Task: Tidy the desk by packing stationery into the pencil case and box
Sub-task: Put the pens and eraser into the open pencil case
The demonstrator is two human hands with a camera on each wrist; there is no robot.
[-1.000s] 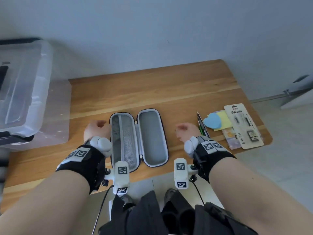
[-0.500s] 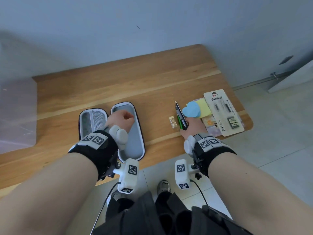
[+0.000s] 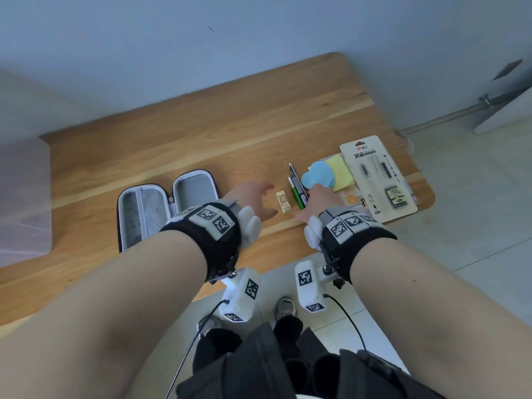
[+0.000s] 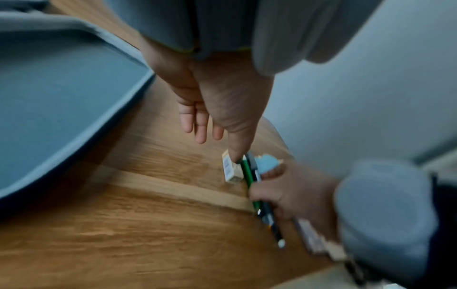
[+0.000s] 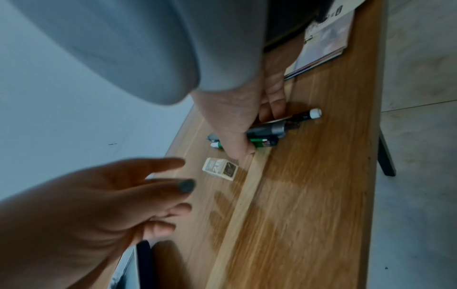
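Note:
The grey pencil case point(image 3: 161, 208) lies open on the wooden desk point(image 3: 230, 133). Right of it lies a small beige lead box point(image 3: 283, 201), then a green pen and a dark pen point(image 3: 296, 188) side by side. My left hand point(image 3: 270, 200) reaches over the desk with straight fingers, just left of the lead box point(image 4: 231, 169), and holds nothing. My right hand point(image 5: 259, 133) pinches the pens point(image 5: 272, 129) between thumb and fingers while they lie on the desk.
A blue heart-shaped sticky pad point(image 3: 319, 175), a yellow pad point(image 3: 341, 169), a carded refill pack point(image 3: 377, 174) and a booklet point(image 5: 326, 37) lie at the desk's right end. A clear plastic box point(image 3: 23, 197) stands at the left.
My left hand has left the pencil case and moved right, up to the lead box. My right hand stays on the pens. The head view has swung right.

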